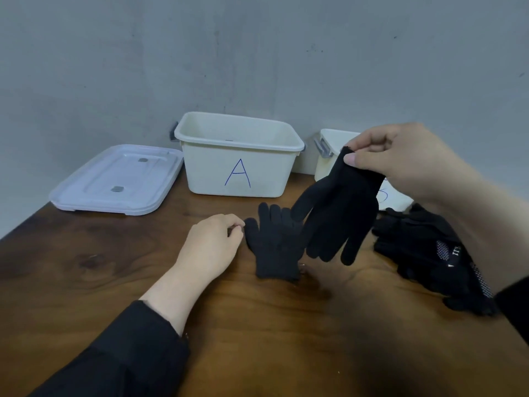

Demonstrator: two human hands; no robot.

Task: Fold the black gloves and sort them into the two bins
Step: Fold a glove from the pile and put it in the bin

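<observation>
A black knit glove (273, 247) lies flat on the wooden table (86, 267), fingers pointing away from me. My left hand (211, 245) rests on the table just left of it, fingers loosely curled, holding nothing. My right hand (400, 159) pinches the cuff of a second black glove (340, 213), which hangs fingers-down above the table, partly over the flat glove. A pile of black gloves (429, 253) sits at the right. The cream bin marked A (239, 156) stands at the back; a second cream bin (329, 156) is partly hidden behind my right hand.
A white lid (120, 179) lies flat on the table to the left of bin A. A grey wall runs behind the bins. The table's left edge slants in at the far left.
</observation>
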